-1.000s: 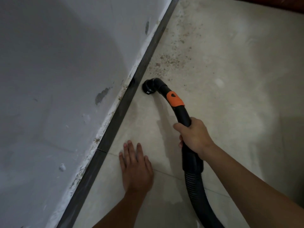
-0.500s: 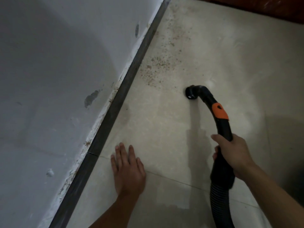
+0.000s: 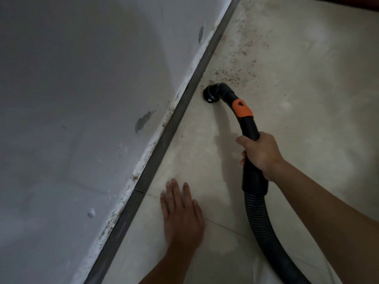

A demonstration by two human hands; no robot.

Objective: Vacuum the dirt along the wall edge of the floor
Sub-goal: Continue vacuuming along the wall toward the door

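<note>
The black ribbed vacuum hose with orange band [image 3: 249,128] is clamped by the curled fingers of the right hand [image 3: 260,154], mouth on the pale tiled floor [image 3: 297,130] beside the dark skirting strip [image 3: 184,105]. The left hand [image 3: 182,218] is laid flat, fingers straight. The near edge is judged done; brown speckled dirt [image 3: 231,75] is left ahead. Open floor lies rightward.

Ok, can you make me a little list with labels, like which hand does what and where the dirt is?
right hand: grips the black vacuum hose just below its orange collar
left hand: lies flat on the floor, fingers straight, near the dark strip at the foot of the wall
nozzle: down at the floor, close beside the strip
dirt: brown specks just beyond the nozzle, and more further along the wall edge
wall: grey, with chipped patches low down
</note>
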